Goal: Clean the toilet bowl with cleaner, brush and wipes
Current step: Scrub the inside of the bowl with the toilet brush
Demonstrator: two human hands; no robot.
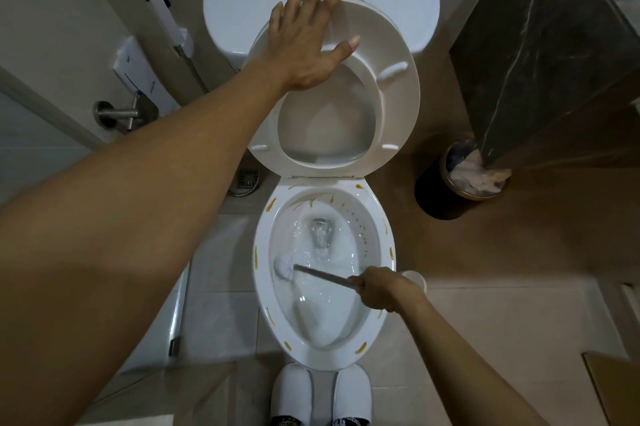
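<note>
Two hands (304,41), one toilet bowl (381,228), one brush (287,264), one bin (436,197), two white slippers (291,391).

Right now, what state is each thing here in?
Seat: raised, left hand flat on it.
Bowl: water swirling, yellow streaks on rim.
Brush: head in the water, right hand grips handle.
Bin: open, full of paper.

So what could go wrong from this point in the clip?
1. The left hand lies flat on the raised seat; if it lets go, the seat may drop onto the bowl and the brush.
2. Water is swirling while the right hand scrubs, so splashes may reach the white slippers.
3. Yellow streaks on the rim could be missed.
</note>
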